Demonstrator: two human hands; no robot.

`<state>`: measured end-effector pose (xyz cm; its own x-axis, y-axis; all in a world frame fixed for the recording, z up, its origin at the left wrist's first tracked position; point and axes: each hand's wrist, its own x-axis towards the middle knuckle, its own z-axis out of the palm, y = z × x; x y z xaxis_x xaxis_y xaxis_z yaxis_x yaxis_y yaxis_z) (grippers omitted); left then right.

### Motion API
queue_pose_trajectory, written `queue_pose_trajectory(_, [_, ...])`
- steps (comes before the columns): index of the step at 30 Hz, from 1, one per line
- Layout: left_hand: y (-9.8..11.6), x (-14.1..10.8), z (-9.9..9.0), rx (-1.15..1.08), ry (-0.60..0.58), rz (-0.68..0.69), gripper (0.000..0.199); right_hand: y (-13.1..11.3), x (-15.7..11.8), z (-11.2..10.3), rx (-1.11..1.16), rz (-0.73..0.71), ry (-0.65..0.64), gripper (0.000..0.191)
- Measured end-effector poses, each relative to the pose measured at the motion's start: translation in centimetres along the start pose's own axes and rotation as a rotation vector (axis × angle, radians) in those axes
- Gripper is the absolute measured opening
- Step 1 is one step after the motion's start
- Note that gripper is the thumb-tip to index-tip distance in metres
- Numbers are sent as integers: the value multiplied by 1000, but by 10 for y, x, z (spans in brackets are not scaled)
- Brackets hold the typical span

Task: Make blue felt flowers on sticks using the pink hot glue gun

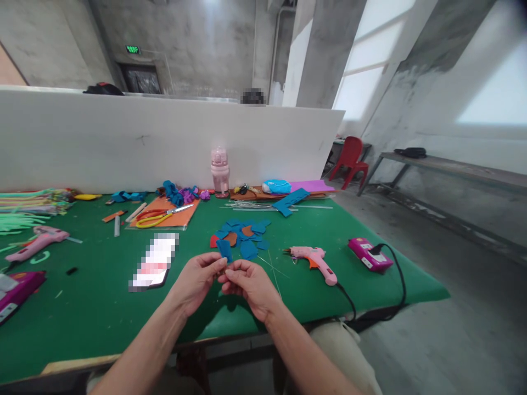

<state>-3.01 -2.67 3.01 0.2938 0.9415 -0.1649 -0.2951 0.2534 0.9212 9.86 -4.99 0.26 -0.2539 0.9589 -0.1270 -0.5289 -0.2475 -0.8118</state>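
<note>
My left hand [202, 277] pinches a small blue petal-shaped piece [224, 250], which stands up above the fingertips. Close beside it, my right hand [247, 282] has its thumb and fingers pressed together at the lower end of the same piece; whether it grips the piece or something thinner is hidden. Just beyond both hands lies a loose pile of blue cut pieces [248, 250], with a few brown and red ones among them. Thin wires [274, 267] rest on the green table beside my right hand. A pink glue gun [315, 259] lies farther right.
A phone [158, 260] lies left of my hands. Scissors [158, 218] rest on orange sheets behind it. At the right, a purple power strip [369, 254] trails a black cable. A pink bottle [220, 173] stands by the white partition [173, 137]. Another glue gun [39, 242] is at far left.
</note>
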Motion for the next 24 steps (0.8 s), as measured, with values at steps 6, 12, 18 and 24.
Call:
queue_pose_trajectory(6, [-3,0,-2,-42,12,3,16,1,-2,2,64,40,-55,27])
queue_pose_trajectory(12, [-1,-2,-1,-82,-9,1,18,2,-3,1,85,59,-97,27])
queue_pose_trajectory(18, [0,-3,-1,-88,-6,-8,21,5,-2,1,83,64,-92,27])
queue_pose_trajectory(24, [0,-4,1,-61,-23,-1,20,4,-3,1,52,53,-101,25])
